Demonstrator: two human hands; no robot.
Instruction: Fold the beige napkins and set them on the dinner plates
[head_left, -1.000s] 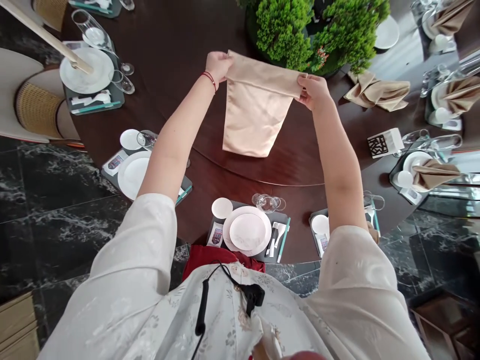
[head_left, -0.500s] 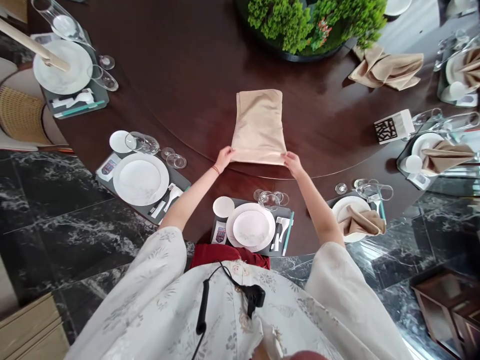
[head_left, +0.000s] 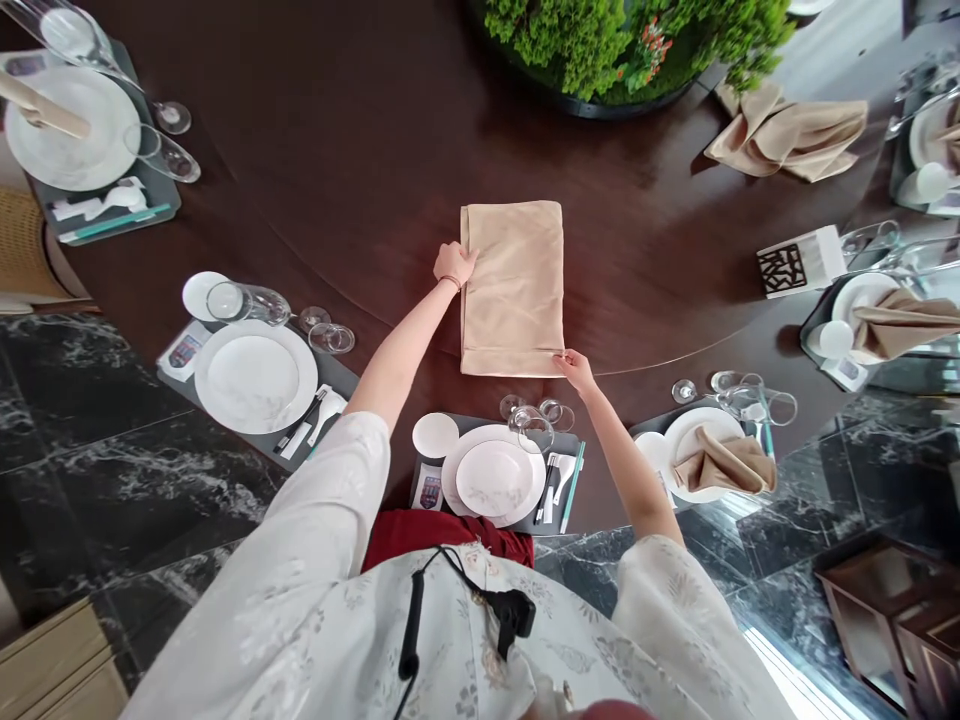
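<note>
A beige cloth napkin (head_left: 514, 285), folded into a rectangle, lies flat on the dark wooden table with a narrow folded band along its near edge. My left hand (head_left: 455, 263) is closed at the napkin's left edge, about a third of the way down, with its fingertips curled at the cloth. At the near right corner, my right hand (head_left: 576, 370) pinches the folded band between thumb and fingers. Just below the napkin stand several clear glasses (head_left: 535, 428) at the nearest place setting, beside a white plate (head_left: 492, 478).
The dark table (head_left: 337, 150) has a raised round centre. A green planter (head_left: 585, 60) stands at the back. Folded napkins (head_left: 795, 130) lie to the right, near a tissue box (head_left: 801, 262). Left is another plate (head_left: 255, 378) with glasses. A dark red chair cover (head_left: 450, 535) is before me.
My left hand has moved from the napkin's near left corner up along its left edge. My right hand stays at the near right corner. The napkin now lies flatter and squarer.
</note>
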